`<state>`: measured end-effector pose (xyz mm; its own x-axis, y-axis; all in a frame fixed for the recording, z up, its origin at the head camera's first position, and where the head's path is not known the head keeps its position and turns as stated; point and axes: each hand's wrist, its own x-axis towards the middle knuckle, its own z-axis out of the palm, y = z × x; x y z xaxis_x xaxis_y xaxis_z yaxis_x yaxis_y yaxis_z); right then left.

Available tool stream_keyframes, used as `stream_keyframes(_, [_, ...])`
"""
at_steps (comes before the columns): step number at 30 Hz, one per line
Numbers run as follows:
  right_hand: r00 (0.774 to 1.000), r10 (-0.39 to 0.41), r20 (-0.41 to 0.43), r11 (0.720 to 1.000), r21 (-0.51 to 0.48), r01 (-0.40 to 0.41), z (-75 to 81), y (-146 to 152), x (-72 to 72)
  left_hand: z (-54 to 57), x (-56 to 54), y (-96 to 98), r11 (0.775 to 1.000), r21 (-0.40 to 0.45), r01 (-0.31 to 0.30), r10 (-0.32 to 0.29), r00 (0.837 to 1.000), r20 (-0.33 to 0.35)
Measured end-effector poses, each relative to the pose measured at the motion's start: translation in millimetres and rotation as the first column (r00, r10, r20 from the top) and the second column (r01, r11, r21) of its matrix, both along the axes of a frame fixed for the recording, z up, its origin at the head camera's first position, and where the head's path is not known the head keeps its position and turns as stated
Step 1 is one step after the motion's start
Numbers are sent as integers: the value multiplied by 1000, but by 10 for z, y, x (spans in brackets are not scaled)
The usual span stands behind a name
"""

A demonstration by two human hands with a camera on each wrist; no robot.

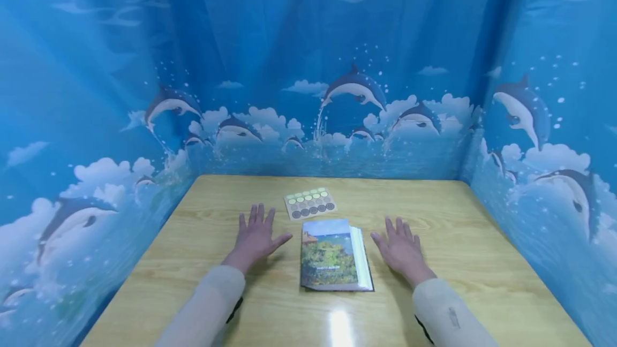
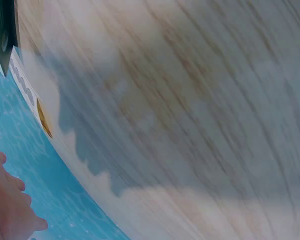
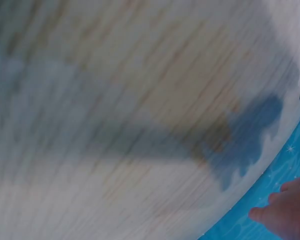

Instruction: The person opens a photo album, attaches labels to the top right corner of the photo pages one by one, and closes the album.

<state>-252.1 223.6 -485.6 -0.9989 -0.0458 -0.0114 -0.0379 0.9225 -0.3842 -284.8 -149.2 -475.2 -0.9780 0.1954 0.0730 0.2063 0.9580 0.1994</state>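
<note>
A book [image 1: 330,256] with a painted garden-and-sea cover lies on the table between the two hands, its white page edges showing along the right side. To its left, my left hand [image 1: 255,237] is spread with straight fingers and holds nothing. On the other side, my right hand [image 1: 400,250] is likewise spread, its thumb pointing toward the book without touching it. Behind the book lies a sheet of round stickers [image 1: 310,203] in rows of green, pale and dark grey. The wrist views show parts of the left hand [image 2: 12,205] and the right hand [image 3: 287,207], with hand shadows on the wood.
The light wooden table [image 1: 231,191] ends at a blue curtain [image 1: 270,42] printed with dolphins and clouds, which stands around the back and both sides. A bright light reflection lies on the tabletop in front of the book.
</note>
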Motion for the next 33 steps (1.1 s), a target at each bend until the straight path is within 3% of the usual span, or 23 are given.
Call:
stream_keyframes(5, [1000,27,-7,999,-26,-27,-32,-69,22,27,47,66,1000,-3,15,-15,1000,2])
stream_keyframes(16, [998,57,-17,996,-72,-58,-57,-181,86,79,228,304,993,-4,122,-122,993,2])
stream_keyframes(26, [996,94,7,991,-97,-93,-41,-259,168,47,458,630,968,28,247,-249,965,80])
stream_keyframes(33, [992,128,-9,984,-125,-128,-78,-301,203,-26,559,778,949,-32,313,-309,947,82])
